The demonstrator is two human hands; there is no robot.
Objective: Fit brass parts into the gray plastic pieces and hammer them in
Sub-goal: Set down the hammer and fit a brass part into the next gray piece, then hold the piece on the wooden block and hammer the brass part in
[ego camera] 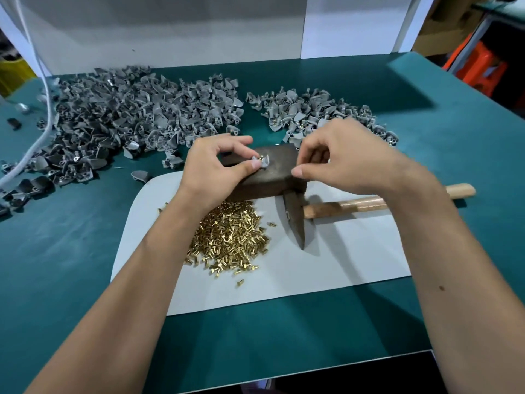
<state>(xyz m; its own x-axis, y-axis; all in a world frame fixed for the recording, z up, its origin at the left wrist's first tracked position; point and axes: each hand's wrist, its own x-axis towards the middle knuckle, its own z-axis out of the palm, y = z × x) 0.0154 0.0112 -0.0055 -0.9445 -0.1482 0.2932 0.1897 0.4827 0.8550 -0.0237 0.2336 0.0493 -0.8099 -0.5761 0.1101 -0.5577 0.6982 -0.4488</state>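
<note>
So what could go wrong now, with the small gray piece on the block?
1. The left hand pinches the gray piece on the dark block, so a hammer blow could hit its fingers.
2. The brass part looks barely seated and might tip.
3. The hammer lies beside the brass pile; lifting it could scatter parts.

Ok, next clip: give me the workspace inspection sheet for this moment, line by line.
Surface: green table with a white sheet under the work area.
Job's things: gray plastic piece with a brass part in it on the dark block; loose brass parts on the sheet; hammer lying beside the block; large gray pile far left; smaller pile with brass far right.
Clutter: stray dark bit at the left edge.
Grippers: left hand pinches the piece; right hand fingers curled, contents not visible.
Cables: white cable across the left pile.
Surroundings: white boards behind; orange stool at right.
</note>
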